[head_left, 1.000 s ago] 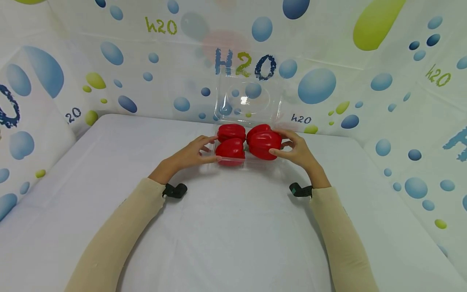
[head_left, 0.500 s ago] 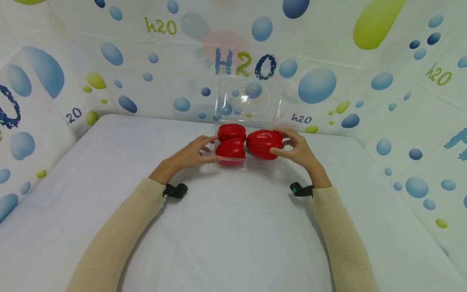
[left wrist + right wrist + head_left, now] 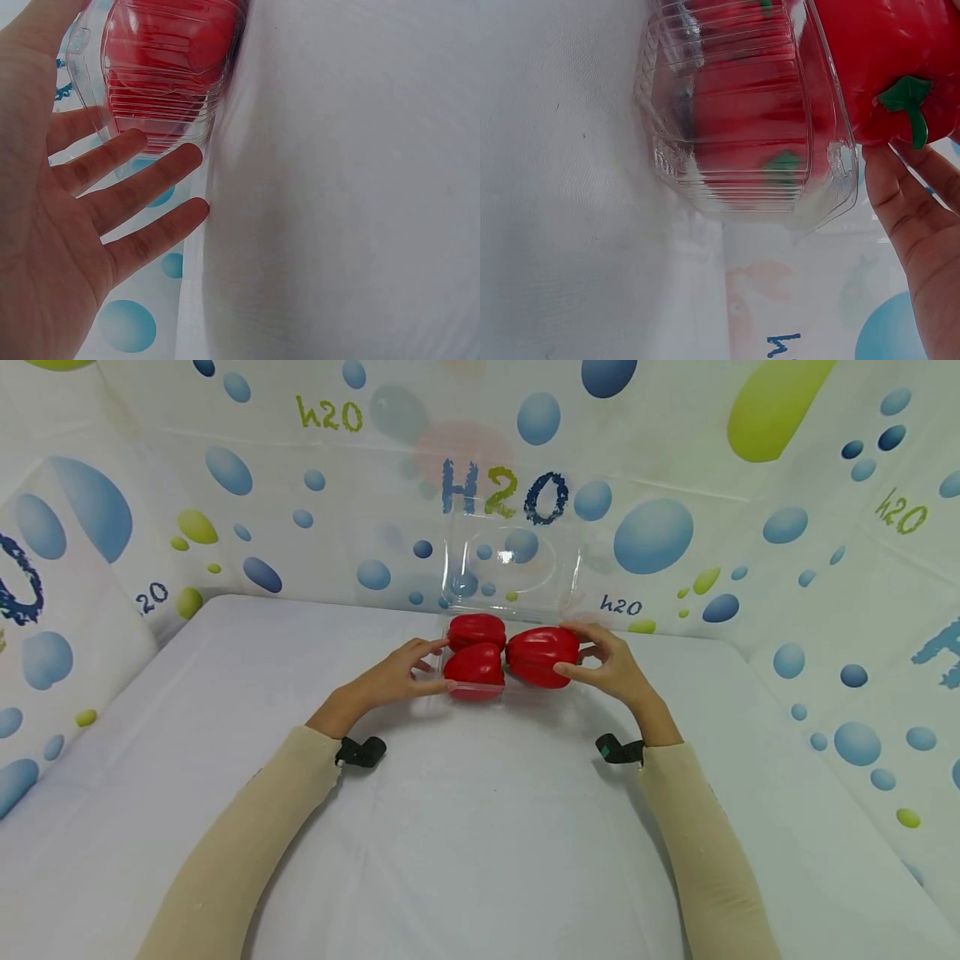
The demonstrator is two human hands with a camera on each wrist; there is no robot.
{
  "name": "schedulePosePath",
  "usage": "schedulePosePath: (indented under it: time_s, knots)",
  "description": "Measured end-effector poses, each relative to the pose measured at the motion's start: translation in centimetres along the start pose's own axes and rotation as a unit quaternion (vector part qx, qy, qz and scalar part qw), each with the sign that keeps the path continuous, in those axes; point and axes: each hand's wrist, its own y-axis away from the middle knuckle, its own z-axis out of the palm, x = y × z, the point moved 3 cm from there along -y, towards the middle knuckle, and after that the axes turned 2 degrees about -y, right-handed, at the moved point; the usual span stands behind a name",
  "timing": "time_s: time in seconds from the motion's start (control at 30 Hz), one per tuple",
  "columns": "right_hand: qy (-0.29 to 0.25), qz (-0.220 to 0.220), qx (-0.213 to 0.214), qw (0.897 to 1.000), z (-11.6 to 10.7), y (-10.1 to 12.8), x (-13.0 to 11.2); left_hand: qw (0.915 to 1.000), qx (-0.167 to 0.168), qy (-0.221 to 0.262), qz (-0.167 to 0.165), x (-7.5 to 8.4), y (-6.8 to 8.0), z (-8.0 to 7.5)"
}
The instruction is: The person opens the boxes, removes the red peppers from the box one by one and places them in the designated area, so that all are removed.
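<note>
In the head view, a hinged clear plastic container [image 3: 525,692] stands at the table's back edge. Two red bell peppers, a near one [image 3: 474,665] and a far one [image 3: 476,632], lie in its left half. My left hand [image 3: 386,675] holds the container's left end, thumb at the front rim and index finger farther back; the other fingers [image 3: 161,232] spread straight. At the right half, my right hand [image 3: 609,668] grips another red bell pepper [image 3: 542,657] between thumb and fingers. Its green stem [image 3: 907,97] points right, above the rim. Through the wall, a pepper [image 3: 742,120] shows lower down.
The container's transparent lid [image 3: 510,564] stands raised against the patterned backdrop [image 3: 360,510]. A white cloth [image 3: 487,827] covers the table. Each wrist carries a small black camera, the left camera [image 3: 362,752] and the right camera [image 3: 618,750].
One second ago another red pepper showed behind the held one; now it is hidden. The held pepper lies slightly more sideways. My hands have stayed nearly still.
</note>
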Motion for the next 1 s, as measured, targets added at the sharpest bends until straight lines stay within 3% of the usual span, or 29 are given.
schedulePosePath:
  time_s: [0.27, 0.53, 1.0]
  knots:
    - [0.005, -0.006, -0.006, 1.000, 0.0, -0.1, -0.2, 1.0000, 0.001, 0.001, -0.004, 0.1, -0.1, 0.1]
    - [0.006, -0.004, -0.022, 1.000, 0.3, 0.3, -3.6, 0.9999, 0.000, 0.001, -0.012, 0.1, -0.3, 0.0]
    - [-0.011, -0.006, -0.046, 0.999, 0.4, -0.2, -3.5, 0.9998, -0.006, 0.007, -0.019, 0.1, -0.6, 0.0]
